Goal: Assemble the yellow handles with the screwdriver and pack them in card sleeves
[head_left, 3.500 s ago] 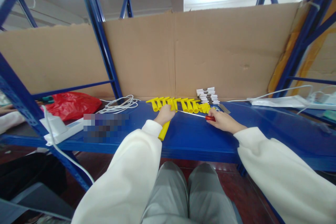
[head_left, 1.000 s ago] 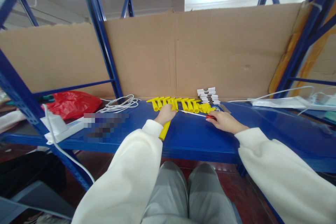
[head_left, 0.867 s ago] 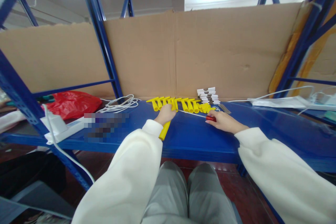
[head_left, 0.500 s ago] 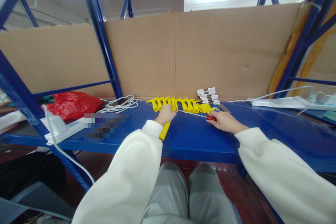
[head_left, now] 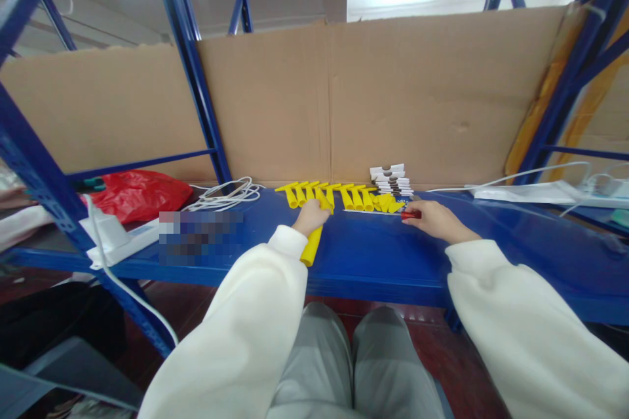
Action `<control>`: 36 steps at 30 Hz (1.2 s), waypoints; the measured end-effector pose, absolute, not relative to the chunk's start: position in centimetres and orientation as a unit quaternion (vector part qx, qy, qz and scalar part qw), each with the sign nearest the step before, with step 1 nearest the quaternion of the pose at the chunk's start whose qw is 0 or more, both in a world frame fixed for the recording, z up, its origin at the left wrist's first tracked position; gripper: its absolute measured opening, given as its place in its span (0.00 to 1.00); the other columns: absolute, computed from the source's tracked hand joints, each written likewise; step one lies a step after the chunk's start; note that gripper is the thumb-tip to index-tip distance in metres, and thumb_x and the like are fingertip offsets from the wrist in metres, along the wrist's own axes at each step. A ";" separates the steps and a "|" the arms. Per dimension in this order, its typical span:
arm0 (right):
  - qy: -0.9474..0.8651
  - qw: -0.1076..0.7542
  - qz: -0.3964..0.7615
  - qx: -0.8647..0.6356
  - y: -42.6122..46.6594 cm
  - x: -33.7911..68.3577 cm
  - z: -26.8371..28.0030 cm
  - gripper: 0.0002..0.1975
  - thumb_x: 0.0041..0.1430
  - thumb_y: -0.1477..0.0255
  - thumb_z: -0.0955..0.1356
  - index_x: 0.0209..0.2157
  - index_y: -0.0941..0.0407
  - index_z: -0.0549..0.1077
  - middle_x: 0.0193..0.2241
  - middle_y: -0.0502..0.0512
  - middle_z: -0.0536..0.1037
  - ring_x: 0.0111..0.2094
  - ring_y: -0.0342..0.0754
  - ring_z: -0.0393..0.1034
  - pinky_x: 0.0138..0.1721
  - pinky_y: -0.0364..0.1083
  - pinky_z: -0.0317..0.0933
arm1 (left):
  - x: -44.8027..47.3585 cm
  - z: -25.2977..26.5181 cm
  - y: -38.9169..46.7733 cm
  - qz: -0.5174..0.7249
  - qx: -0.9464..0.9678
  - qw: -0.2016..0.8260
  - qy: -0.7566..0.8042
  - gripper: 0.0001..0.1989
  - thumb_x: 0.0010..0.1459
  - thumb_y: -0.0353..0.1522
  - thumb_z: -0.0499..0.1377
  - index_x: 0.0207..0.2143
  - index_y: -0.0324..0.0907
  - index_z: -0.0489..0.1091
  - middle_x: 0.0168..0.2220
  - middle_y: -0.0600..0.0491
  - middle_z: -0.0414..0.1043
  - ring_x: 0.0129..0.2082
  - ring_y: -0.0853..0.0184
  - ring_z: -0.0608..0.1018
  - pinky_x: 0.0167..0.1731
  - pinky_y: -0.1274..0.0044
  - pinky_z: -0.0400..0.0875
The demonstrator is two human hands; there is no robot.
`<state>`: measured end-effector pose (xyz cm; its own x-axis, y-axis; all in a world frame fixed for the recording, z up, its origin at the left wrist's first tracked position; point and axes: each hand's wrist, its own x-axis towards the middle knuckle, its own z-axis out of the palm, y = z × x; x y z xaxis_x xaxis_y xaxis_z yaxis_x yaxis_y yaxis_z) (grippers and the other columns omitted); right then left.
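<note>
My left hand (head_left: 313, 216) is closed around a yellow plastic tool (head_left: 311, 249) with a tube-like handle pointing towards me and a flat, angled head at the far end. In my right hand (head_left: 432, 218) is a screwdriver (head_left: 411, 215), gripped by its red handle. Its thin metal shaft points left, with the tip apart from the held tool. Behind my hands, several similar yellow tools (head_left: 345, 198) stand in a row along the back of the shelf. Small yellow pieces (head_left: 386, 203) lie in a pile at the row's right end.
A stack of small white packets (head_left: 390, 181) stands near the cardboard backing (head_left: 417, 98). Coiled white cable (head_left: 228, 195), a red plastic bag (head_left: 142, 195) and a white power strip (head_left: 128, 242) are on the left. Blue posts frame the blue shelf (head_left: 363, 249).
My right hand has moved right with the screwdriver, drawing its tip away from the yellow tool. My left hand still holds that tool in nearly the same spot.
</note>
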<state>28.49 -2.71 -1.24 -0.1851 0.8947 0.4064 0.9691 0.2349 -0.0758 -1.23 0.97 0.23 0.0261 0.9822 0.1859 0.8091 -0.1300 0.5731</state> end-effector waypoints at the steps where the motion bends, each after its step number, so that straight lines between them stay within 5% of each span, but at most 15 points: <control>1: -0.765 0.185 -0.097 -0.610 -2.6 28.8 -1.2 0.06 0.59 0.68 0.68 0.34 0.52 0.79 0.33 0.55 0.83 0.34 0.51 0.76 0.35 0.45 0.65 | -1.3 0.2 1.0 0.284 0.694 0.163 0.641 0.05 0.58 0.27 0.57 0.29 0.38 0.72 0.28 0.47 0.77 0.33 0.60 0.82 0.37 0.74 0.74; 14: -0.735 0.123 -0.070 -0.663 -1.1 30.5 -1.8 0.08 0.56 0.69 0.70 0.37 0.49 0.81 0.37 0.53 0.84 0.40 0.55 0.78 0.38 0.49 0.68 | -1.6 -0.3 1.9 0.332 0.679 0.251 0.605 0.11 0.53 0.24 0.57 0.18 0.41 0.66 0.16 0.54 0.68 0.24 0.65 0.78 0.29 0.78 0.71; 21: -0.692 0.164 -0.054 -0.701 -0.8 30.5 -1.8 0.11 0.58 0.71 0.68 0.41 0.50 0.80 0.46 0.55 0.82 0.49 0.58 0.75 0.47 0.54 0.68 | -1.6 -0.3 1.9 0.338 0.678 0.243 0.606 0.14 0.53 0.25 0.57 0.16 0.41 0.64 0.17 0.53 0.69 0.26 0.64 0.78 0.31 0.77 0.71; 36: -0.676 0.167 -0.047 -0.716 -1.3 29.8 -1.3 0.13 0.60 0.71 0.66 0.44 0.52 0.80 0.51 0.59 0.79 0.52 0.60 0.72 0.51 0.56 0.66 | -0.8 0.4 2.1 0.419 0.636 0.334 0.555 0.11 0.56 0.27 0.55 0.20 0.40 0.66 0.21 0.53 0.71 0.19 0.71 0.72 0.23 0.80 0.67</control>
